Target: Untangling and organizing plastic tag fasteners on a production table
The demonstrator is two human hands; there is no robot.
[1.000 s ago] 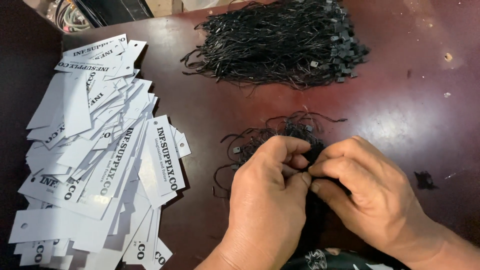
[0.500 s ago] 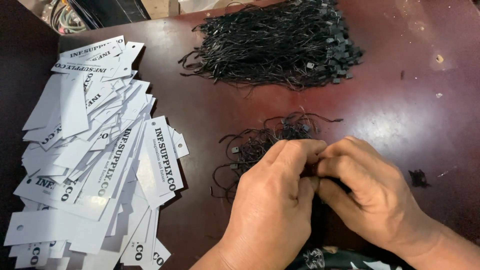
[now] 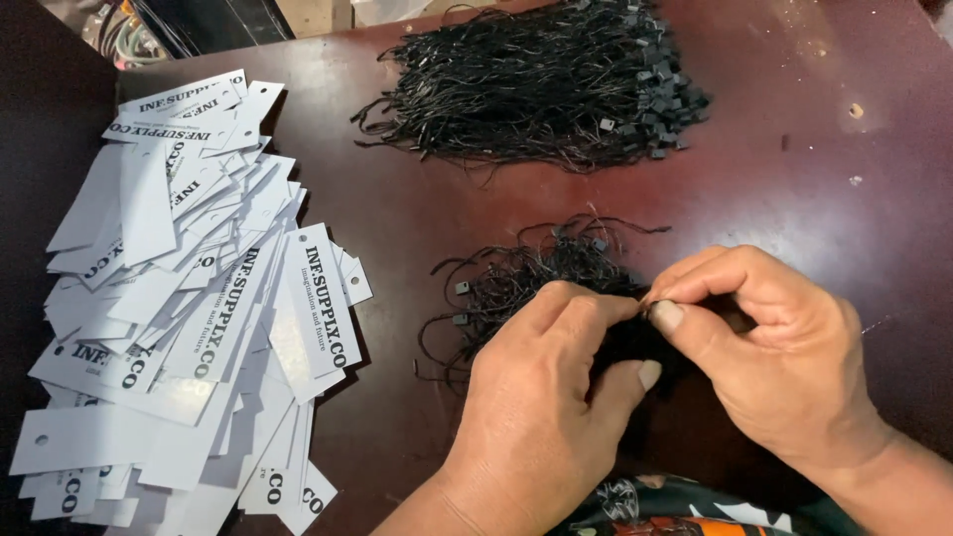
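The bench [image 3: 814,199] was dark reddish wood, polished to a dull gloss and pitted in spots. The tags [image 3: 189,318] looked like smooth matt white card. Both heaps of strings [image 3: 541,84] were thin black cord, matt, with small hard plastic-looking ends.

**Both hands pinching at small pile of black cords**

Left hand [image 3: 541,397] and right hand [image 3: 774,347] meet fingertip to fingertip over the small pile of black string loops [image 3: 526,283] on the dark red table [image 3: 794,179]. What's pinched between the fingertips is too small to tell. Bigger heap of black strings [image 3: 546,84] lies well apart at the far edge. White paper tags [image 3: 189,308], punched and printed, are spread in a loose overlapping pile on the left.
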